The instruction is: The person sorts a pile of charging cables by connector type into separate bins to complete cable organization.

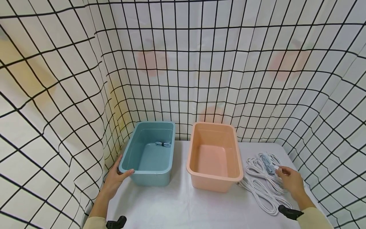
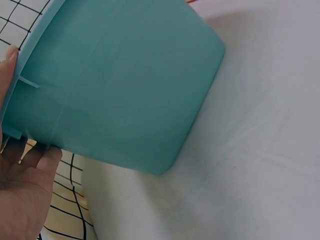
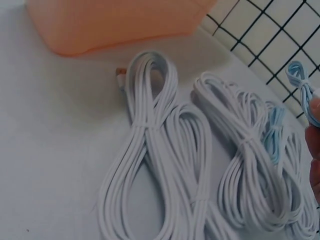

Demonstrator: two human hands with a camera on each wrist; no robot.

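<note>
At the near left corner of a blue plastic bin [image 1: 154, 177], my left hand [image 1: 113, 179] grips the rim. Its thumb lies along the front edge and the fingers are on the outer side, as the left wrist view also shows. Inside that bin lies a small tied cable bundle [image 1: 163, 144]. My right hand [image 1: 292, 182] pinches a light blue cable bundle [image 3: 299, 85], lifted above the white cable coils [image 3: 150, 130]. Another light blue bundle [image 3: 274, 132] lies among the coils. Part of the right hand is cut off in the right wrist view.
A peach plastic bin [image 1: 213, 183] stands between the blue bin and the cables. White cloth covers the table [image 1: 177, 206]. Black wire mesh [image 1: 188, 63] encloses the back and both sides, with pale sheeting behind it.
</note>
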